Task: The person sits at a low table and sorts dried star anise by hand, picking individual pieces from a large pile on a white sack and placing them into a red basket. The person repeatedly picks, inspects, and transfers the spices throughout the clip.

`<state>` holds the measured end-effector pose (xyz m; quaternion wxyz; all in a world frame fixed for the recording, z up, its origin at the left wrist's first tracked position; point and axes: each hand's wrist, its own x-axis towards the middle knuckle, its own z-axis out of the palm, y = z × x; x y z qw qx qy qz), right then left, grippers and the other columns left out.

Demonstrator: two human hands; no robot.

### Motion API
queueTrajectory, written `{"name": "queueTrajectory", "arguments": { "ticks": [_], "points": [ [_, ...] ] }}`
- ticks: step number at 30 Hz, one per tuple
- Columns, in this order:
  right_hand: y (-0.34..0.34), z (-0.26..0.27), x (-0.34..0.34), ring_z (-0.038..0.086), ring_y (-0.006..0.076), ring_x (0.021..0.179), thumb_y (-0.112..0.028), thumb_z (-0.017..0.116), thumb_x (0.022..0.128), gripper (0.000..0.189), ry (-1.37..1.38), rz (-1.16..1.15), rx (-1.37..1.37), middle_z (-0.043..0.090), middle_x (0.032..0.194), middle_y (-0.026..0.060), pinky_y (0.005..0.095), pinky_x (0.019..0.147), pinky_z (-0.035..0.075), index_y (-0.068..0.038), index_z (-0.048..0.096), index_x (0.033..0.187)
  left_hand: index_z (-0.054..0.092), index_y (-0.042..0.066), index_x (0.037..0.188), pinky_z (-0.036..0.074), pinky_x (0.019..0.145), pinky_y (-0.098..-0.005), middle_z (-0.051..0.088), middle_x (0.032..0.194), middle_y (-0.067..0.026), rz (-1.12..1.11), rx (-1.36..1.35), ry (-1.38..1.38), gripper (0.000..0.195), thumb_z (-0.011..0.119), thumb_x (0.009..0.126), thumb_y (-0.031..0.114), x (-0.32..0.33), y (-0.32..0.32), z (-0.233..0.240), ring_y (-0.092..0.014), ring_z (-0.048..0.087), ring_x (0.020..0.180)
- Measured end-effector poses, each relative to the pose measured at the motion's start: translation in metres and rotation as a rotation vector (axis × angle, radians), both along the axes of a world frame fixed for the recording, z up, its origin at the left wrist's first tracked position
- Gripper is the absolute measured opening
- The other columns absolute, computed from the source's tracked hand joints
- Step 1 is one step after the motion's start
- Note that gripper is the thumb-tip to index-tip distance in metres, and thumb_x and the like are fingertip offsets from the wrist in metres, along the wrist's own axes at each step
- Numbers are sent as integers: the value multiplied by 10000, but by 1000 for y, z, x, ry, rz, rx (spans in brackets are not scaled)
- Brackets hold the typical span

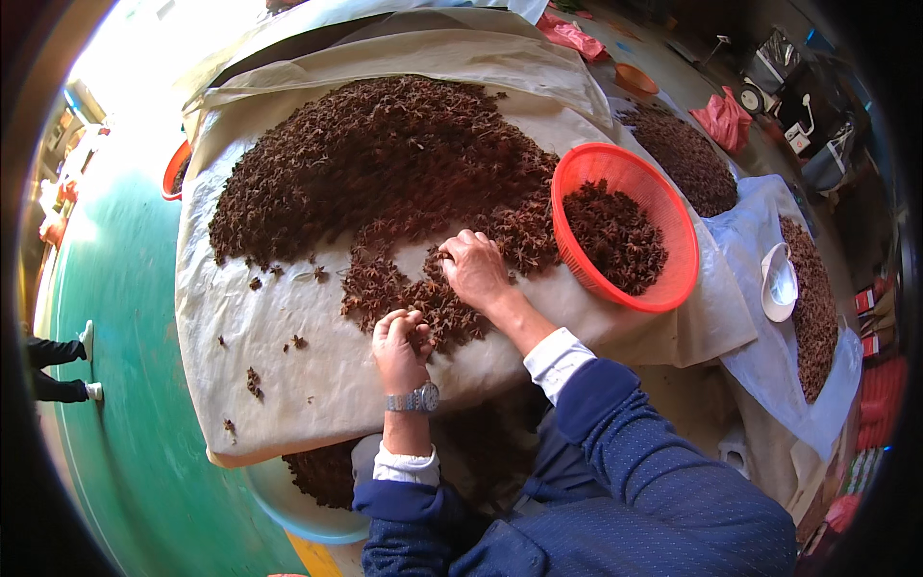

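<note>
A large heap of dried star anise (389, 151) lies on a cloth-covered table (288, 389). My left hand (401, 346), with a wristwatch above it, is at the near edge of a smaller spread of star anise (451, 317); its fingers are curled around some dark pieces. Further up and to the right, my right hand (474, 265) reaches over the same spread with its fingertips pinched at the pieces; whether it grips one is unclear. Right of the heap, a red plastic mesh basket (681, 267) stands tilted, partly filled with star anise (613, 234).
A light-blue basin (317, 530) with dark pieces sits below the table's near edge. More piles (678, 159) lie on sheets at the right, with a white scoop-like container (779, 281). A person's legs (61, 360) show at the far left on the green floor.
</note>
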<state>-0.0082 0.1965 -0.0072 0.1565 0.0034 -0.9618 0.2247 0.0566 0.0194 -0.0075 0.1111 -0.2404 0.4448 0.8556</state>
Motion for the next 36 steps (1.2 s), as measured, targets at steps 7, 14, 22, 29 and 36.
{"name": "queueTrajectory", "arguments": {
  "ticks": [7, 14, 22, 29, 36],
  "points": [
    [-23, 29, 71, 647, 296, 934, -96, 752, 814, 212, 184, 79, 95, 621, 939, 94, 434, 817, 535, -96, 691, 1016, 680, 118, 1227, 424, 458, -218, 701, 847, 14, -205, 111, 117, 235, 652, 1041, 259, 7, 20, -18, -87, 634, 625],
    [-19, 23, 96, 665, 344, 958, -65, 668, 850, 184, 92, 151, -167, 634, 1011, 146, 451, 826, 565, -46, 682, 1032, 743, 77, 1139, 360, 456, -195, 662, 733, 42, -158, -140, 238, 181, 738, 981, 165, 15, 30, -25, -31, 525, 545],
    [-6, 34, 91, 698, 384, 896, -144, 646, 920, 133, -71, 115, -495, 689, 994, 183, 489, 798, 574, -27, 705, 941, 729, 56, 1148, 384, 477, -196, 674, 747, 26, -189, -207, 271, 175, 692, 1005, 148, 15, 32, -23, -38, 531, 556],
    [-1, 46, 92, 702, 379, 857, -108, 682, 891, 70, -56, 100, -485, 695, 957, 164, 478, 761, 573, -43, 681, 917, 703, 11, 1176, 427, 524, -188, 726, 852, -15, -232, -238, 371, 199, 692, 1006, 115, 19, 33, -16, -39, 609, 651],
    [-2, 44, 94, 702, 395, 868, -74, 661, 882, 98, -27, 120, -435, 693, 968, 181, 488, 745, 574, -25, 637, 964, 702, -16, 1149, 527, 688, -225, 725, 933, -24, -208, -411, 448, 187, 704, 987, 77, 28, 36, -10, -60, 632, 778]
  ]
}}
